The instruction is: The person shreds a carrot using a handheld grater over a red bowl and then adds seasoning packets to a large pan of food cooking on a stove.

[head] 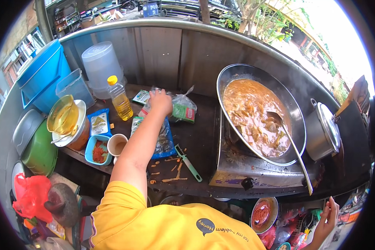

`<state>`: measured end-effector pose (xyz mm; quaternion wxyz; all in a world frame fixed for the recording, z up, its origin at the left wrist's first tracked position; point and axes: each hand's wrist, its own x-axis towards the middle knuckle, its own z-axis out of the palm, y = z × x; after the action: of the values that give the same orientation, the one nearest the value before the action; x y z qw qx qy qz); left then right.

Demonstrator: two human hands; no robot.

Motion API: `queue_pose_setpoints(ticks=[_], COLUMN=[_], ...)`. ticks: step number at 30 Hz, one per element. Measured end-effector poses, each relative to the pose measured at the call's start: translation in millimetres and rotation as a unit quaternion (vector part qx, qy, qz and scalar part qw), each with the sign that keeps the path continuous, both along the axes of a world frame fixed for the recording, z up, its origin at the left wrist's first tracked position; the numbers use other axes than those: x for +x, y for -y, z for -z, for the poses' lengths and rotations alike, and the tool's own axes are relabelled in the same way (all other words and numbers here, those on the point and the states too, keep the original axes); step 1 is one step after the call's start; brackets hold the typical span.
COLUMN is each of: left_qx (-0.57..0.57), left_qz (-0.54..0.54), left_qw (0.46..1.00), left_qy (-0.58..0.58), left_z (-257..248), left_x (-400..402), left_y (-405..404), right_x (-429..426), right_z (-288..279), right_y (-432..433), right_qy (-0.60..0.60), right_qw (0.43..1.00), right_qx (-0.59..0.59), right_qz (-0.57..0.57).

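Note:
My left hand (160, 101) reaches to the back of the counter, over clear plastic and small packets. Its fingertips are partly hidden, so a grip does not show. Just right of it sits a knotted clear plastic bag (184, 107) with a green packet inside. Below, partly behind my forearm, is a blue-edged packet (164, 140) with dark contents. My right hand (326, 218) hangs at the lower right, empty, fingers apart. A large wok (298, 137) of steaming orange-brown stew (253, 115) stands on a gas stove (231, 175), a metal ladle (295, 150) resting in it.
An oil bottle (121, 100), a blue tub (90, 150) of red paste and a cup (117, 144) stand left. A green-handled peeler (189, 164) lies near scraps. Right of the wok is a lidded pot (318, 134). A bowl of red paste (273, 215) sits lower right.

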<state>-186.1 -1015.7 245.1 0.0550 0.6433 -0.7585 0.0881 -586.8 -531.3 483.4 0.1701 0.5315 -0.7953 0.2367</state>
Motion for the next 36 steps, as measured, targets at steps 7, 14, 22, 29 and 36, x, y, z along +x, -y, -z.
queue_pose_setpoints(ticks=[7,14,22,29,36], left_qx=[0.023,0.141,0.228,0.265,0.348], left_qz=[0.014,0.016,0.164,0.182,0.188], left_qw=[0.996,0.984,0.889,0.766,0.637], left_qy=[-0.081,-0.111,-0.361,-0.557,-0.662], left_z=[4,-6,-65,-46,-33], left_x=[-51,-50,-20,-20,5], left_y=[40,66,4,-36,-70], right_x=[9,14,46,138,238], right_z=[8,10,23,57,167], right_y=[-7,-28,-18,101,243], right_qy=[0.008,-0.005,0.268,0.370,0.351], right_qw=[1.000,0.999,0.945,0.746,0.806], right_qx=[-0.008,0.005,-0.061,0.216,0.006], right_qz=[0.001,0.037,-0.175,-0.510,-0.476])
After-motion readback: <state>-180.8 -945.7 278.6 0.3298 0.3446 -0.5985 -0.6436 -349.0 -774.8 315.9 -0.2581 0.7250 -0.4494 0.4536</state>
